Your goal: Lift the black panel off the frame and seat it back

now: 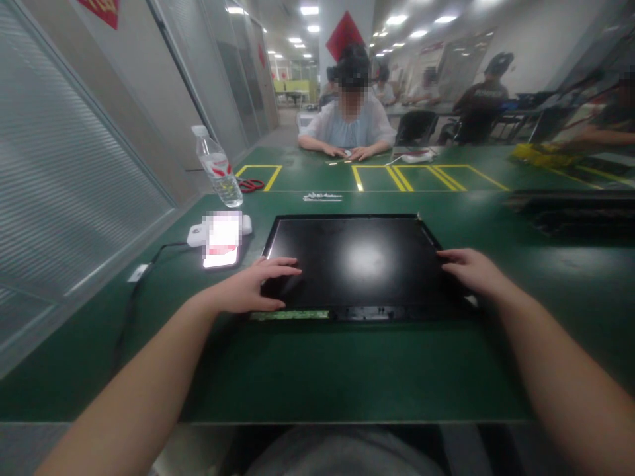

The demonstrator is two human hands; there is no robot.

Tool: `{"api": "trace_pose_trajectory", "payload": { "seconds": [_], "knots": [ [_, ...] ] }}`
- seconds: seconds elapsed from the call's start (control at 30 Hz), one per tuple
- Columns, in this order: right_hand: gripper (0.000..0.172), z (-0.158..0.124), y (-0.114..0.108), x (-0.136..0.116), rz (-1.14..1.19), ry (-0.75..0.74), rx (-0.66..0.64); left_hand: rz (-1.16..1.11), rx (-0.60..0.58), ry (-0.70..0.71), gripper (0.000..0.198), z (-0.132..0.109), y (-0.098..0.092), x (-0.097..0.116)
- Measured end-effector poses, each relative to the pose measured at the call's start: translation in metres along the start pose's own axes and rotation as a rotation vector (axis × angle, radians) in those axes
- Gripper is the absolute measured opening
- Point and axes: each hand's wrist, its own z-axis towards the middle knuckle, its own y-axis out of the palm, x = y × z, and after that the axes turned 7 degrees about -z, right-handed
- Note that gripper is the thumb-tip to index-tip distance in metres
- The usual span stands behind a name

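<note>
A flat black screen panel (pixel 337 264) lies on the green table (pixel 347 377) in front of me, with a glare spot on its surface. Along its near edge runs a strip with a green circuit board (pixel 290 315) at the left. My left hand (pixel 258 284) rests at the panel's left edge, fingers spread over its surface. At the right edge, my right hand (pixel 469 268) touches the frame with its fingers stretched out; its lower fingers are partly hidden. Neither hand is seen wrapped round the panel.
Left of the panel are a lit phone (pixel 222 241), a white adapter (pixel 196 235) with cable, a water bottle (pixel 218 168) and red scissors (pixel 252 186). Small white pieces (pixel 322 197) lie beyond it. A person (pixel 350 119) sits opposite; dark parts (pixel 585 215) lie right.
</note>
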Motion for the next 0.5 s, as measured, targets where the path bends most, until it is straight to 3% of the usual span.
{"api": "trace_pose_trajectory", "payload": {
  "seconds": [0.17,0.33,0.5],
  "knots": [
    [0.06,-0.002,-0.005,0.002,-0.136,-0.081,-0.024,0.003,0.009,-0.011,0.066,0.0,0.001,0.001],
    [0.109,-0.007,-0.01,0.018,-0.272,-0.304,-0.051,0.004,0.016,-0.003,0.065,0.001,0.001,0.001],
    [0.132,-0.011,-0.012,0.024,-0.355,-0.371,-0.136,-0.008,0.016,-0.001,0.066,0.001,0.001,0.001]
  ]
}}
